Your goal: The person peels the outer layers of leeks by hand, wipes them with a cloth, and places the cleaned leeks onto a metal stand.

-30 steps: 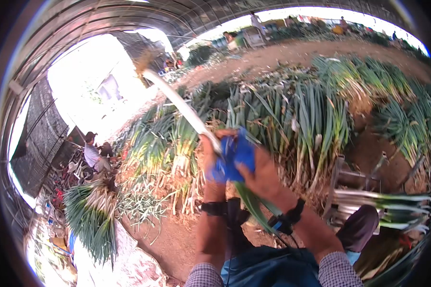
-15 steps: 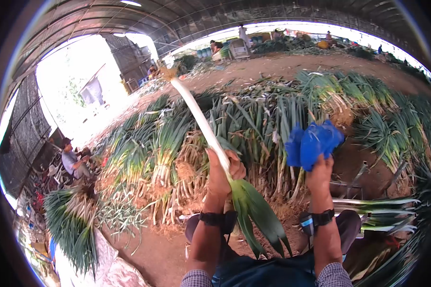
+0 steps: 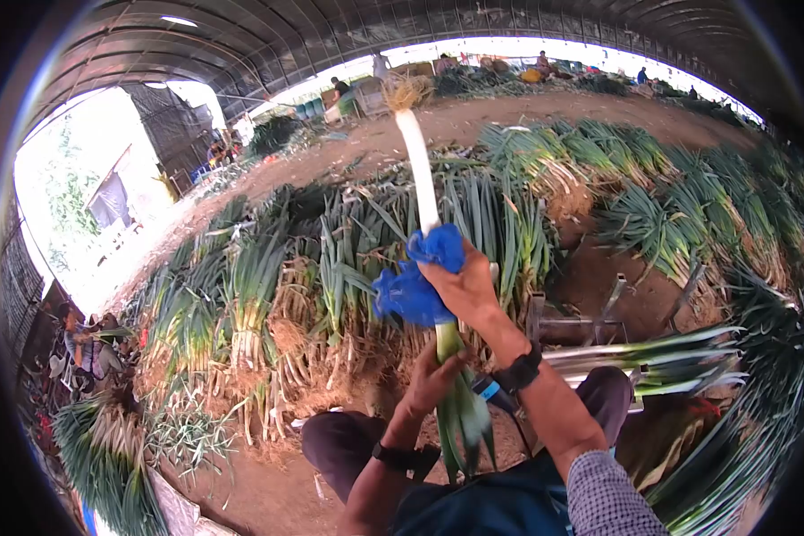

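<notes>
A single green onion stands nearly upright in front of me, its roots at the top and its green leaves hanging down. My left hand is closed around it where the white stem turns green. Higher up, my right hand is closed on a crumpled blue cloth, which is pressed around the white stem. Part of the stem is hidden behind the cloth.
Bundles of green onions lie in rows ahead. Trimmed onions rest on a metal rack at my right. Another bundle lies at lower left, near a seated person. More people are far off.
The blue cloth in my right hand has moved left from beside the onion onto its stem. The onion has turned more upright, and my left hand sits lower. The view has shifted right.
</notes>
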`<action>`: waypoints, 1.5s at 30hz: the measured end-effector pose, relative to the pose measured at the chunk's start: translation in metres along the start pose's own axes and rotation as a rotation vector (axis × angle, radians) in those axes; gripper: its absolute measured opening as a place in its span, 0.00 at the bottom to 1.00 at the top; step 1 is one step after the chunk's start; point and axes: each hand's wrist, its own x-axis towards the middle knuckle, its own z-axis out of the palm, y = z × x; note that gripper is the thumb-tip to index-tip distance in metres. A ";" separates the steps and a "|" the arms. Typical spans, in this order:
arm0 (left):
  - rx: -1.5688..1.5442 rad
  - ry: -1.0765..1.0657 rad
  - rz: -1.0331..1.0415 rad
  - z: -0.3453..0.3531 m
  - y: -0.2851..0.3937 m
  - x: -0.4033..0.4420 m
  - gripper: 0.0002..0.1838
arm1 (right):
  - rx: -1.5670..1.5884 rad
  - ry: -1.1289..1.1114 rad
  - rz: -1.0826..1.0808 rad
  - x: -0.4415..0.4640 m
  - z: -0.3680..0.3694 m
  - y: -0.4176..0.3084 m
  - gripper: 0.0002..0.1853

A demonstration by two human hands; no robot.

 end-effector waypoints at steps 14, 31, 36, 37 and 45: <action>-0.321 -0.251 -0.194 0.000 0.017 0.016 0.17 | -0.243 -0.273 0.269 0.014 -0.047 -0.040 0.14; -0.434 -0.289 -0.325 -0.025 -0.023 0.028 0.20 | -0.196 0.401 0.302 -0.121 -0.259 -0.072 0.15; -0.409 -0.291 -0.297 0.005 -0.020 0.034 0.18 | -0.068 0.398 0.161 -0.119 -0.224 -0.049 0.16; -0.404 -0.290 -0.291 0.015 -0.023 0.037 0.17 | -0.004 0.321 0.103 -0.111 -0.211 -0.025 0.17; -0.151 -0.456 -0.216 0.039 -0.022 0.032 0.15 | -0.258 0.078 0.012 -0.058 -0.120 0.005 0.15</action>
